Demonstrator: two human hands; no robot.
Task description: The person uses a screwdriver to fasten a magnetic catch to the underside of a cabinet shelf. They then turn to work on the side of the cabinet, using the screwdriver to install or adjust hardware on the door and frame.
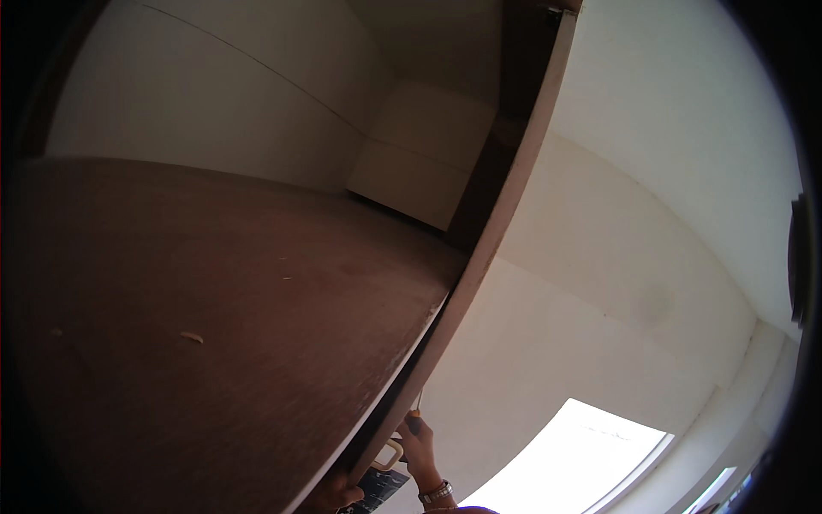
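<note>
My right hand (417,447), with a metal-banded watch (436,492) on its wrist, is closed around a screwdriver (415,421) with an orange and dark handle. Its thin shaft points upward along the outer side of a long brown door panel (488,244). Lower down, in shadow, my left hand (336,494) is closed on the lower part of that panel's edge. Some of its fingers are hidden. A narrow dark gap runs between the panel and the pale front edge of the brown shelf (231,274).
Inside the cupboard, pale walls (231,94) surround the shelf, and a small light scrap (192,337) lies on it. Beside my right hand are a beige loop-shaped handle (390,456) and a black, white-veined surface (381,490). A bright window (565,463) stands at lower right.
</note>
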